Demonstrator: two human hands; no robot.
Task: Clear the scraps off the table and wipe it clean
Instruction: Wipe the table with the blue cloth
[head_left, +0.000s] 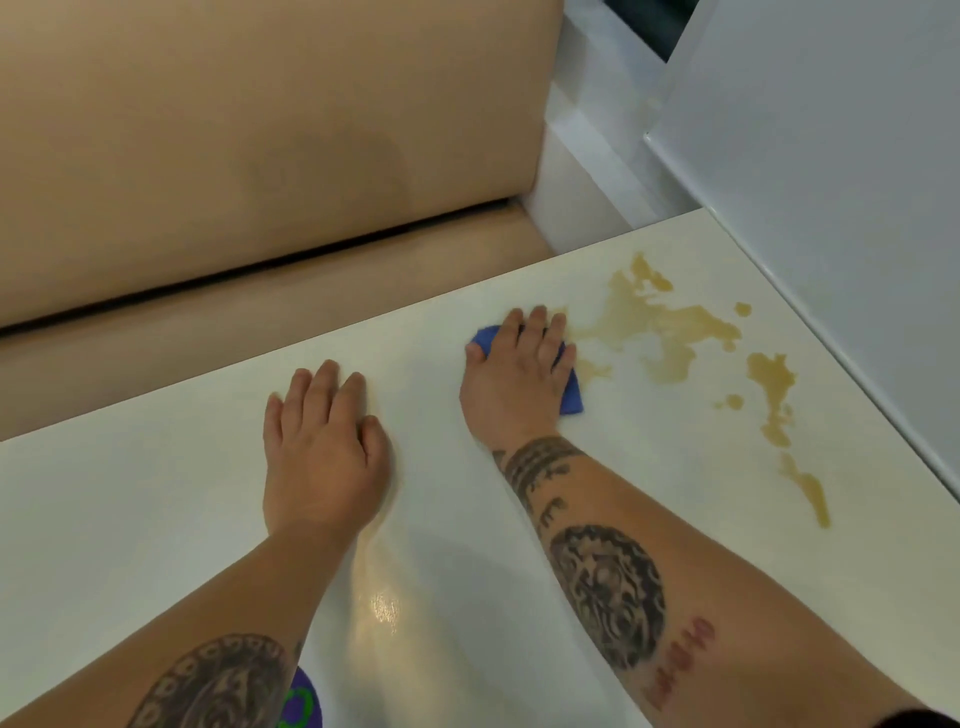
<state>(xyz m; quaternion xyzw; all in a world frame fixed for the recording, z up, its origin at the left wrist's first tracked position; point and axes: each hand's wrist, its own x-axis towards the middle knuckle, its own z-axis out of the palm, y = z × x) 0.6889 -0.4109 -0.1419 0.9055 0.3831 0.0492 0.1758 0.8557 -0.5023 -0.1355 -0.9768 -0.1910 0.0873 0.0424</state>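
Note:
A white table (156, 519) fills the lower part of the head view. My right hand (517, 382) lies flat with straight fingers on a blue cloth (571, 392), pressing it onto the tabletop at the left edge of a yellowish-brown spill (670, 327). The spill spreads to the right in several puddles and drops, with a long streak (805, 488) toward the table's right edge. My left hand (324, 449) rests flat on the bare table, fingers straight, about a hand's width left of the right one. No scraps are visible.
A beige upholstered bench (234, 156) runs along the table's far edge. A white wall panel (831, 182) borders the table on the right. A purple and green object (301, 701) peeks out under my left forearm at the bottom edge.

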